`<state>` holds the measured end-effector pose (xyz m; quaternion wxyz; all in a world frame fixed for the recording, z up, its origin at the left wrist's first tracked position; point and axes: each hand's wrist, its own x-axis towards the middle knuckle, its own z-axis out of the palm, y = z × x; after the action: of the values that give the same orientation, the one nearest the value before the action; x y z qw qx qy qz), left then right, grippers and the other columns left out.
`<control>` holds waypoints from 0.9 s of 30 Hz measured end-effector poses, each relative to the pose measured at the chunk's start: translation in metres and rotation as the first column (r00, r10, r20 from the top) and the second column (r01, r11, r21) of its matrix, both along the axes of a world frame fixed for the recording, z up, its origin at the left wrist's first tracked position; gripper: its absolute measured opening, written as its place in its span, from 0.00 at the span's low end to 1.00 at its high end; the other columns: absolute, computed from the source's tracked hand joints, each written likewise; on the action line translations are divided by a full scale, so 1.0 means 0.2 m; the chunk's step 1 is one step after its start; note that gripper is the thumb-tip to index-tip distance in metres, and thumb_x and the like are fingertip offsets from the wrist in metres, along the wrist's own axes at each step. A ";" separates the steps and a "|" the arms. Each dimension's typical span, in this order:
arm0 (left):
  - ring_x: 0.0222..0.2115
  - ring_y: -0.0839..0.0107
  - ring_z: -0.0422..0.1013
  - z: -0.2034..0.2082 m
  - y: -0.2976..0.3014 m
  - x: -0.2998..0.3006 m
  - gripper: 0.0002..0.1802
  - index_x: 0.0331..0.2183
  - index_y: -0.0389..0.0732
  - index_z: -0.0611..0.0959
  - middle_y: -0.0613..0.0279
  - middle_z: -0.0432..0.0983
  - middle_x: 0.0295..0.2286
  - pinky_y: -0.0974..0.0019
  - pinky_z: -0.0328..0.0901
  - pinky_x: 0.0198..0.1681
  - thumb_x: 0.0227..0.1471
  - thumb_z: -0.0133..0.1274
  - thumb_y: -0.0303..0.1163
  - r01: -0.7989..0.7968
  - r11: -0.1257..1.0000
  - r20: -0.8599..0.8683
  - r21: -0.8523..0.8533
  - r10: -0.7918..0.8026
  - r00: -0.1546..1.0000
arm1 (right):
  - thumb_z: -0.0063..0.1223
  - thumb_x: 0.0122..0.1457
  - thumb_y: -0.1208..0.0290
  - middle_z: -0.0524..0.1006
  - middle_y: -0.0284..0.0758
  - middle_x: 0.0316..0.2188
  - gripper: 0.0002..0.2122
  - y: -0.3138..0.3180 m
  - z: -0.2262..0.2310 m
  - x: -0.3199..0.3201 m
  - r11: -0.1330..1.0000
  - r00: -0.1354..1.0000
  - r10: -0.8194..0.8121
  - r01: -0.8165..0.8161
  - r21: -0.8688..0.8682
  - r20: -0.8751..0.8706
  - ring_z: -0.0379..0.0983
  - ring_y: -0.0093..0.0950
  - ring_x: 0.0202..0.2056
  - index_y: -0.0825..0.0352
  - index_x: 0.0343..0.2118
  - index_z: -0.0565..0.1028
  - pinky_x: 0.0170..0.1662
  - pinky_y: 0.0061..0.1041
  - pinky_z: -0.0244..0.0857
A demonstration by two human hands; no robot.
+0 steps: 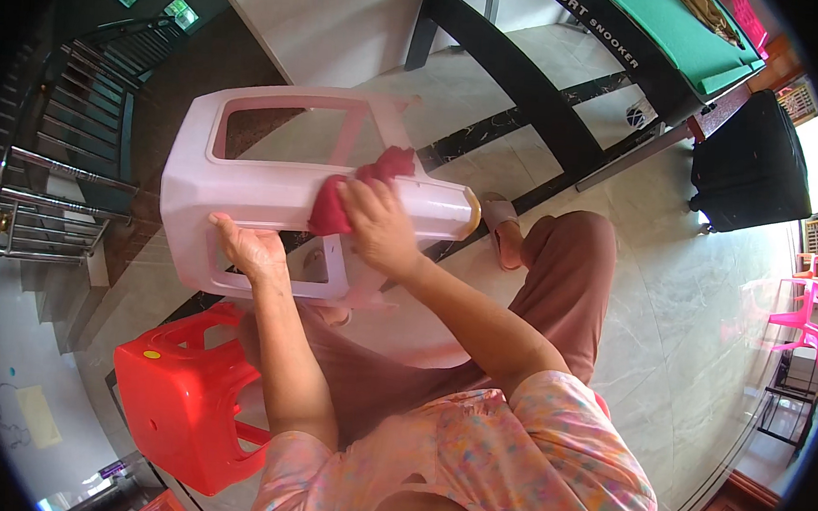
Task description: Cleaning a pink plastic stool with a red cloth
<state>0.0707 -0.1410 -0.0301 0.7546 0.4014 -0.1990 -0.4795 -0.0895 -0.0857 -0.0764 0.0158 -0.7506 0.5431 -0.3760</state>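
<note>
Red cloth, crumpled under right hand, smooth angular stool

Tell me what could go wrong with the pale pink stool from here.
The pale pink stool lies on its side with the left hand at the edge of an opening; it might twist if the right hand presses the dark red cloth hard along the leg.
If it swings, the leg's end could bump the foot seen near it.
The red stool appears close too, so it might get knocked.
</note>
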 end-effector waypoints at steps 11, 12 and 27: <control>0.50 0.61 0.59 -0.02 -0.07 -0.06 0.27 0.49 0.30 0.61 0.50 0.60 0.49 0.57 0.54 0.55 0.58 0.31 0.44 -0.047 0.998 0.046 -0.037 0.049 0.998 | 0.46 0.46 0.76 0.63 0.39 0.46 0.23 0.15 -0.40 -0.43 0.895 0.908 -0.404 0.417 0.156 -0.109 0.59 0.39 0.47 0.71 0.49 0.62 0.49 0.37 0.53; 0.50 0.60 0.59 0.02 -0.06 -0.08 0.27 0.49 0.30 0.61 0.49 0.60 0.49 0.56 0.55 0.54 0.59 0.31 0.44 -0.083 0.996 0.018 0.014 0.083 0.996 | 0.45 0.47 0.77 0.63 0.39 0.47 0.22 0.16 -0.41 -0.38 0.847 0.856 -0.510 0.517 0.126 -0.085 0.59 0.38 0.47 0.71 0.49 0.62 0.49 0.35 0.53; 0.48 0.62 0.61 -0.05 -0.05 -0.09 0.29 0.48 0.29 0.61 0.50 0.60 0.47 0.57 0.57 0.53 0.58 0.32 0.47 -0.047 0.999 0.038 -0.003 0.047 0.998 | 0.43 0.56 0.66 0.68 0.46 0.38 0.17 0.15 -0.37 -0.15 0.493 0.513 -0.845 0.637 0.592 0.151 0.66 0.46 0.39 0.74 0.44 0.61 0.40 0.37 0.60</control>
<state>0.0520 -0.1514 -0.0391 0.7619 0.4144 -0.2044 -0.4538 -0.1187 -0.0556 -0.1495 0.1440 -0.3016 0.8733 -0.3546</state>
